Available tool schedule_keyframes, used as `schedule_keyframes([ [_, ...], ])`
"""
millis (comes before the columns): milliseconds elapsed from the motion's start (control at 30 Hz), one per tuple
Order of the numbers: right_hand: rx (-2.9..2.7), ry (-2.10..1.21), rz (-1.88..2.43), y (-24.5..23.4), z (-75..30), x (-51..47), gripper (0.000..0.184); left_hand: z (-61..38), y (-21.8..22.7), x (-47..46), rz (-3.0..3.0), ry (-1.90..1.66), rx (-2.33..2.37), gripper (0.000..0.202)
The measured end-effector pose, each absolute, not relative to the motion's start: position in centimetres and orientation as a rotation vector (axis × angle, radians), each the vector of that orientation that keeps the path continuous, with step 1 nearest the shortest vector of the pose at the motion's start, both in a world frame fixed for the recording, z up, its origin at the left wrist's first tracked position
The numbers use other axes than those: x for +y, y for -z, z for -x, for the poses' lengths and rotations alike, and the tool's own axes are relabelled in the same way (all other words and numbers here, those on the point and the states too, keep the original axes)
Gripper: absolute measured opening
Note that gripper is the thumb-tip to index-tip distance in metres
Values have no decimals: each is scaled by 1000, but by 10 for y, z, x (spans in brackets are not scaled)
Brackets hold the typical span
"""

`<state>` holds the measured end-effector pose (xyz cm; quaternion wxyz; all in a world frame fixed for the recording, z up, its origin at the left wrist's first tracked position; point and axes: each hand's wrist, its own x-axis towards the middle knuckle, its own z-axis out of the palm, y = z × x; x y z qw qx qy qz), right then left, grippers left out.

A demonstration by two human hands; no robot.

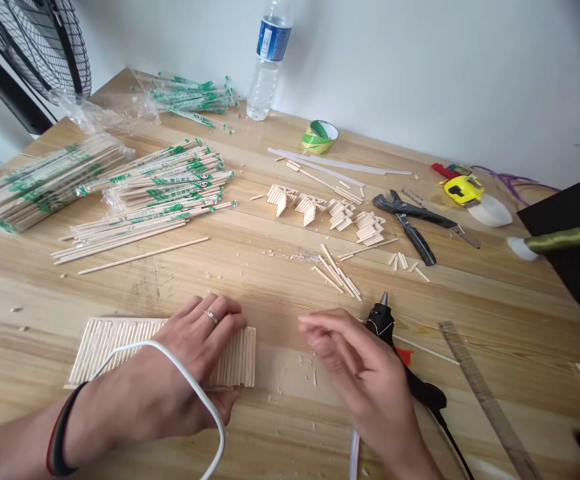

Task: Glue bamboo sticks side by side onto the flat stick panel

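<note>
My left hand grips a flat panel of glued wooden sticks, fingers over its far edge and thumb at the near edge. A white cable loops over this hand and wrist. To the right, my right hand hovers over the table with thumb and fingertips pinched together; anything between them is too small to make out. Partly behind that hand lies a black glue gun, its metal nozzle pointing away. A clear glue stick shows below the hand. Several short cut sticks lie beyond.
Wrapped chopsticks fill the back left, near a fan. Farther back stand a water bottle and tape roll. Small stick assemblies, cutters, a tape measure and a ruler lie to the right.
</note>
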<state>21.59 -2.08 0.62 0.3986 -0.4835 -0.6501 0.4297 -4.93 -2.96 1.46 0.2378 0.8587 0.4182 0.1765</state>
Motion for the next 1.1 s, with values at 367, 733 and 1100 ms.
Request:
schedule_keyframes([
  [367,-2062,-1152,1118,-4,-198,-32,89,53,-21,-41,-2317,-556,1151,80],
  [733,-2100,-1046,1075,-9,-197,-31,74,54,-28,-39,-2338,-510,1074,84],
  [1100,-2096,-953,1079,-9,-204,-24,75,63,-21,-30,-2486,-503,1172,83],
])
